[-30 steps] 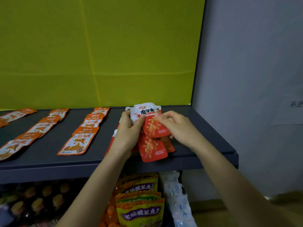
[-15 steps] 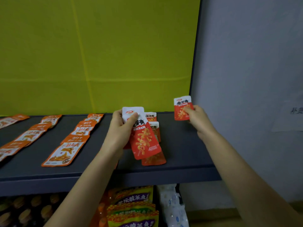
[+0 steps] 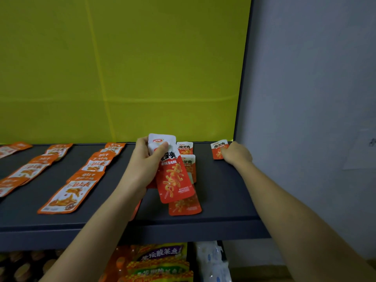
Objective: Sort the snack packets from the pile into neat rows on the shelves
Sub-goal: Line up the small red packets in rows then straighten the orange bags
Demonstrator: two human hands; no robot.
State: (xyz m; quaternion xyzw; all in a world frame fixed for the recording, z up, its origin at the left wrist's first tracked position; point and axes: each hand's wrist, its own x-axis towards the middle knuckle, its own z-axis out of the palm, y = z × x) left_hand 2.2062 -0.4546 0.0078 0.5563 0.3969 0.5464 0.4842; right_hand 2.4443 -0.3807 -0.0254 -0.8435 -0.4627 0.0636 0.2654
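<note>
Packets (image 3: 176, 180), red below with white tops and black characters, sit fanned in your left hand (image 3: 145, 165), thumb pinching them above the shelf (image 3: 223, 190). Your right hand (image 3: 236, 154) presses one small packet (image 3: 218, 148) flat at the shelf's back right corner, fingers closed over its edge. Red packets (image 3: 186, 149) form a row behind the stack; orange packets (image 3: 67, 196) run in rows further left.
</note>
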